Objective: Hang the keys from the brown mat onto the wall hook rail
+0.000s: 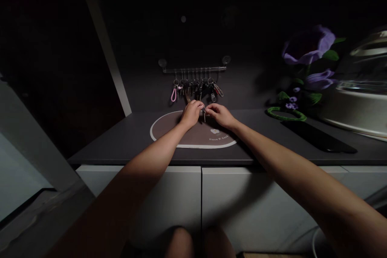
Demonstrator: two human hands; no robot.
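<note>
My left hand (191,113) and my right hand (221,115) meet in front of the key rack, fingers pinched. Between their fingertips hangs a small metal key (204,116), its blade pointing down; a ring at its top is too small to make out well. Both hands are just above a brown oval mat (169,129) with a white rim. Behind them a clear wall rail (195,69) bears several bunches of keys on hooks, among them a pink loop strap (173,94) at the left and a braided strap (218,90) at the right.
The dark counter (121,145) sits over white cabinet doors (169,193). At the right are purple crafted flowers (311,48), a green ring (286,114), a flat black object (320,136) and a large domed appliance (359,105). A pale upright panel (105,52) bounds the left.
</note>
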